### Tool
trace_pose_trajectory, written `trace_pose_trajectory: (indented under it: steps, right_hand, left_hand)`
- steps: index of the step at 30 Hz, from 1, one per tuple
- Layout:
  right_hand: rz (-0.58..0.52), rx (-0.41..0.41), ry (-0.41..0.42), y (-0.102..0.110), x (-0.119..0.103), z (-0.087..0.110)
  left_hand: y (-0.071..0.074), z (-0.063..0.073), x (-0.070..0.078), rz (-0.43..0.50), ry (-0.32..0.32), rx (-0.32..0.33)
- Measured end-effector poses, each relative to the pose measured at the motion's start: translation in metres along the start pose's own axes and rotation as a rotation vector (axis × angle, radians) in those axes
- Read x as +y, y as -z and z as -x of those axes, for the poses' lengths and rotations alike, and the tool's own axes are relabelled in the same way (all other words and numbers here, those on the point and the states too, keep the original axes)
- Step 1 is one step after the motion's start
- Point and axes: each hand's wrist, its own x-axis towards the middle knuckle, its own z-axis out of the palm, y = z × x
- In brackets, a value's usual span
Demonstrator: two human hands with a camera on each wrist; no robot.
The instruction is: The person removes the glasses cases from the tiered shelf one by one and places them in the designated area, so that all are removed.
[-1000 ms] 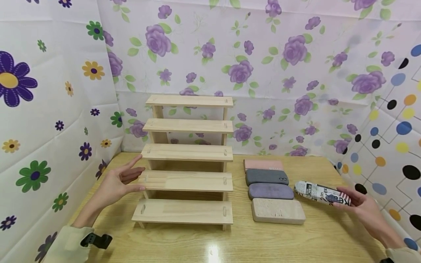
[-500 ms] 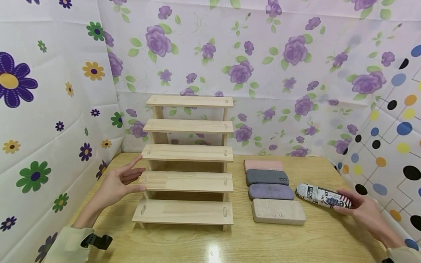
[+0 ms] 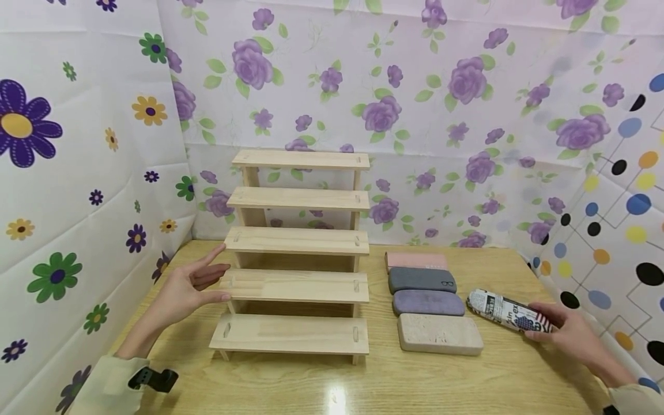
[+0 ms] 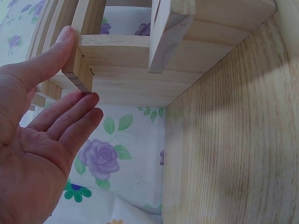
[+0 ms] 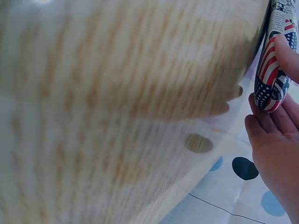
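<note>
My right hand (image 3: 570, 340) grips the near end of a long glasses case (image 3: 510, 313) printed with newsprint and flag stripes. In the right wrist view the thumb lies on one side of it and the fingers on the other. The case slants low over the table, to the right of a row of other cases. My left hand (image 3: 181, 291) is at the left end of a stepped wooden display rack (image 3: 298, 288). Its thumb and fairly straight fingers (image 4: 70, 130) touch the end of one rack board in the left wrist view.
Right of the rack, a pink case (image 3: 415, 260), a dark grey case (image 3: 422, 279), a purple case (image 3: 427, 303) and a beige case (image 3: 440, 334) lie front to back. Patterned cloth (image 3: 321, 104) hangs behind and on both sides of the wooden table (image 3: 280, 386).
My right hand has lowered the printed glasses case slightly towards the table, keeping hold of its near end. The left hand and the rack have stayed in place.
</note>
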Motion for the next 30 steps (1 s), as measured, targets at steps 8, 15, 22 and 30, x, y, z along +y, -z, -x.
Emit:
trace_pose_trajectory:
  steps: [8,15,22,30]
  right_hand:
    - [0.060,-0.014,-0.003,0.0003,-0.0005,-0.0024]
    - [0.092,-0.012,-0.020,-0.0009,-0.0010,-0.0030]
    - [0.120,-0.006,-0.015,-0.0022,-0.0015,-0.0040]
    - [0.120,0.008,0.002,-0.0010,-0.0037,-0.0036]
  left_hand:
    - [-0.0008,-0.0018,-0.0007,-0.004,-0.005,-0.002]
    - [-0.0013,-0.0035,-0.0005,-0.015,-0.021,0.003]
    - [-0.0023,-0.0037,-0.0009,-0.025,-0.016,0.007]
    - [-0.0021,-0.0044,-0.0001,-0.015,-0.003,0.014]
